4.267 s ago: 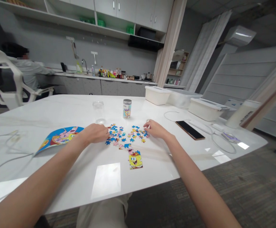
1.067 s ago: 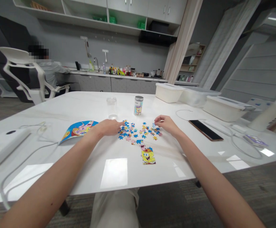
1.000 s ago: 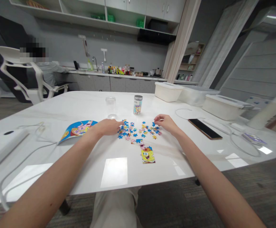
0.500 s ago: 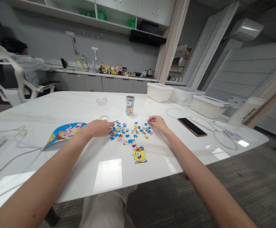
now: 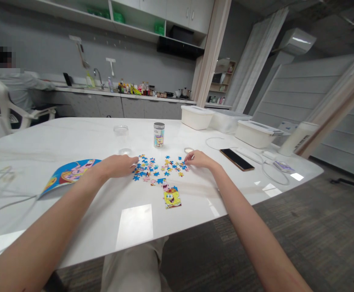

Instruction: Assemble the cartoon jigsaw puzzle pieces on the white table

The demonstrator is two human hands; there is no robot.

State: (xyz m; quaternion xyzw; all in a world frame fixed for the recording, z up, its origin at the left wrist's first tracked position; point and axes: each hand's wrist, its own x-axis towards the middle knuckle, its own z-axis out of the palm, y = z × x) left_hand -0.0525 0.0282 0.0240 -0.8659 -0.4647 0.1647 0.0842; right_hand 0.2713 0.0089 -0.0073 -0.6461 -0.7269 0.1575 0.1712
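Loose jigsaw puzzle pieces point(image 5: 146, 167), mostly blue with some pink and yellow, lie spread on the white table. My left hand point(image 5: 120, 165) rests at the left edge of this spread, fingers curled down against the pieces; its fingertips are partly hidden. At the right edge, my right hand point(image 5: 199, 159) has thumb and fingers drawn together low over the pieces; anything between them is too small to make out. Nearer to me is a joined puzzle section point(image 5: 172, 197) with a yellow cartoon face, with a few pink and blue pieces touching its upper left.
Behind the pieces stands a metal-lidded jar point(image 5: 159, 135); a clear container point(image 5: 121, 130) is left of it. A curved picture sheet point(image 5: 69, 176) lies beside my left forearm. Rightward are a phone point(image 5: 236, 159), cables, a white bottle point(image 5: 298, 138) and storage boxes point(image 5: 197, 117). A person sits far left.
The view has swung slightly right, so everything sits further left. My right hand has come a little toward me, uncovering a small ring behind it. My left hand stays at the pieces.
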